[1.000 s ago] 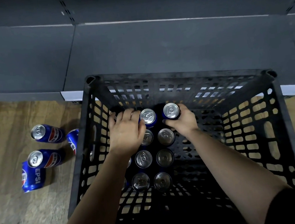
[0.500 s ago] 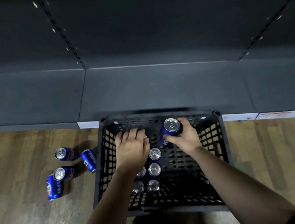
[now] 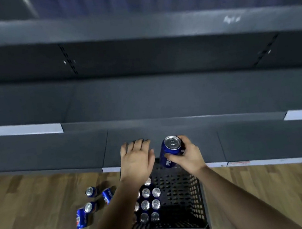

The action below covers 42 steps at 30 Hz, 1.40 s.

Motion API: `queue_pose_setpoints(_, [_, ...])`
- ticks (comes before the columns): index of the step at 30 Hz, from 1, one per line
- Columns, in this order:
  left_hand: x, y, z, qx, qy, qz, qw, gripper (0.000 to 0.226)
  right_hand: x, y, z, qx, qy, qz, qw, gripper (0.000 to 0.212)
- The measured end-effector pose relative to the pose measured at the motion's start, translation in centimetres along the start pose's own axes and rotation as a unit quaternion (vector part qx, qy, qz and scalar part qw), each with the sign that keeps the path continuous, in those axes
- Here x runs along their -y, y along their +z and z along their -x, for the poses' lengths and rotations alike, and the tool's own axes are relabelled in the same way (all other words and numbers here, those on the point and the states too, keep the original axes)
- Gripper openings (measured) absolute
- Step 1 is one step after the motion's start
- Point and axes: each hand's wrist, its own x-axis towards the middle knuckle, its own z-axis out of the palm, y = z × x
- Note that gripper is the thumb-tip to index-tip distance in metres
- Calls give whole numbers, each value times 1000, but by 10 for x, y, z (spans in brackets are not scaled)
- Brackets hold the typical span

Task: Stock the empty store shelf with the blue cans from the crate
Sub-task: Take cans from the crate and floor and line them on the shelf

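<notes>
Blue can [image 3: 171, 152], nearly upright, gripped in my right hand [image 3: 188, 157] above the crate [image 3: 184, 195]; the shelf [image 3: 163, 96] lies ahead of it. Left hand [image 3: 135, 160] alongside, equally near; its grasp unclear.

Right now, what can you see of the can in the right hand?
The blue can looks like metal, with a silver top, a pull tab and white lettering partly showing on its side. It is held nearly upright over the far edge of the crate, near the shelf. Only the right hand touches it, fingers curled round it.
</notes>
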Motion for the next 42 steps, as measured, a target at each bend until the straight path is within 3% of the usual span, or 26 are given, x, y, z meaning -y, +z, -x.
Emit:
queue_pose_setpoints(6, [-10, -98, -51, -59, 17, -9, 998, 45, 105, -51, 2, -7, -57, -33, 998, 67])
queue_pose_setpoints(10, [-14, -144, -77, -89, 32, -9, 996, 44, 160, -73, 4, -26, -117, -35, 992, 58])
queue_pose_setpoints(25, [-10, -248, -138, -164, 57, -11, 985, 45, 303, -123, -2, -118, -266, -51, 955, 59])
queue_pose_setpoints(34, [5, -267, -180, -177, 51, -32, 982, 37, 367, -153, -36, -216, -267, -21, 939, 49])
queue_pose_setpoints(42, [15, -262, -198, -158, 48, -41, 985, 40, 371, -153, -67, -219, -198, -13, 955, 63])
